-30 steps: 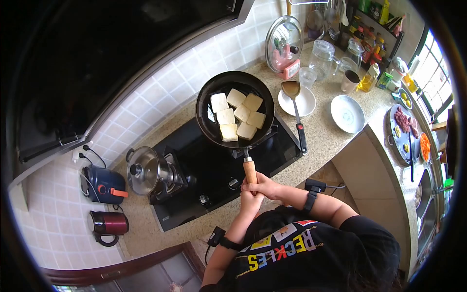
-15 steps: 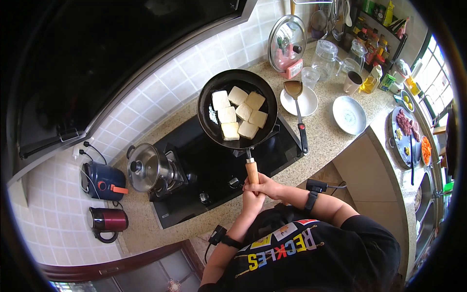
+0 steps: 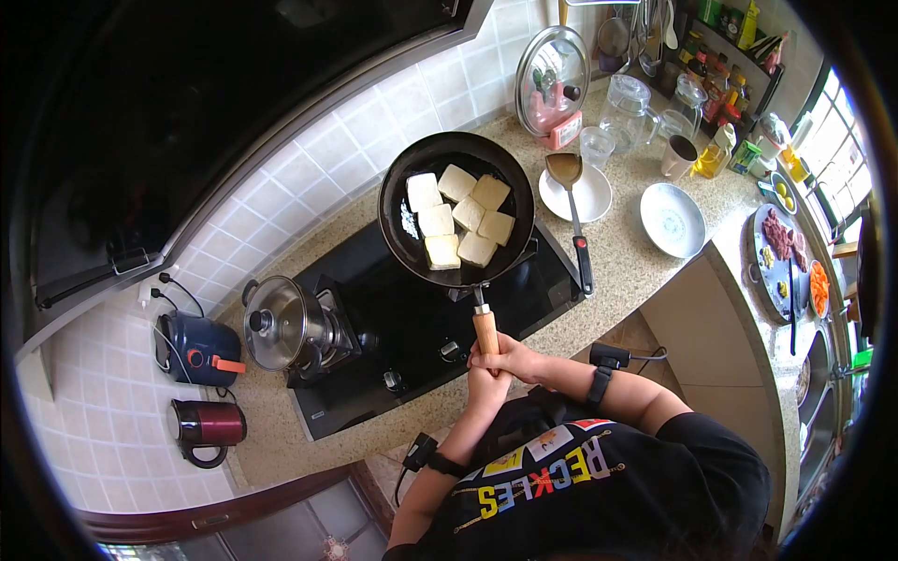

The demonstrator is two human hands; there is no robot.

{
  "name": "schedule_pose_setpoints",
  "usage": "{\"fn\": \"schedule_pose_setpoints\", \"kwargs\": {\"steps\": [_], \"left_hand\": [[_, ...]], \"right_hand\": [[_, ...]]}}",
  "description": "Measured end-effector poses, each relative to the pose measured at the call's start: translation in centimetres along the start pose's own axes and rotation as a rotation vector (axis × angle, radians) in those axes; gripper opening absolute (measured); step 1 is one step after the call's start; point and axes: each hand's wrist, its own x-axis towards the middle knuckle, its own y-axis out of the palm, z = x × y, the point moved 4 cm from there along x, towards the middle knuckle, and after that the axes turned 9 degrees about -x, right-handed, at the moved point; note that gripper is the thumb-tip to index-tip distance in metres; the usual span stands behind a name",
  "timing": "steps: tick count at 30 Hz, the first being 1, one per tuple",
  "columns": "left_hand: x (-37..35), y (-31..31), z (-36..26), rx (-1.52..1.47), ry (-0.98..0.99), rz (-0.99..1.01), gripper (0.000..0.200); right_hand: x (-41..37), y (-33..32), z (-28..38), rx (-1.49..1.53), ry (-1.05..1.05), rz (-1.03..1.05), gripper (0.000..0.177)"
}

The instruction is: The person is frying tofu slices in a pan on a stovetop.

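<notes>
Both my hands are wrapped round the wooden handle of a dark frying pan (image 3: 398, 234). My right hand (image 3: 514, 359) is closed on it from the right side. My left hand (image 3: 486, 388) is closed at the handle's lower end, partly covered by the right. In the pan lie several pale slabs of tofu (image 3: 468, 214), mostly side by side with some overlapping. The pan is over the right part of the black gas stove (image 3: 421, 323); whether it rests on the burner is hidden.
On the left burner stands a lidded steel pot (image 3: 285, 327). A spatula (image 3: 575, 224) lies across a white plate (image 3: 599, 201), right of the pan. Farther right are a shallow bowl (image 3: 673, 222) and a cutting board with meat (image 3: 769, 280). An electric kettle (image 3: 210, 423) stands at left.
</notes>
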Motion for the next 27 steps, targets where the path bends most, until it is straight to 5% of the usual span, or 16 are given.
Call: {"fn": "schedule_pose_setpoints", "kwargs": {"steps": [27], "left_hand": [[0.3, -0.2, 1.4, -0.015, 0.007, -0.031, 0.026]], "right_hand": [[-0.1, 0.6, 0.6, 0.02, -0.009, -0.056, 0.035]]}}
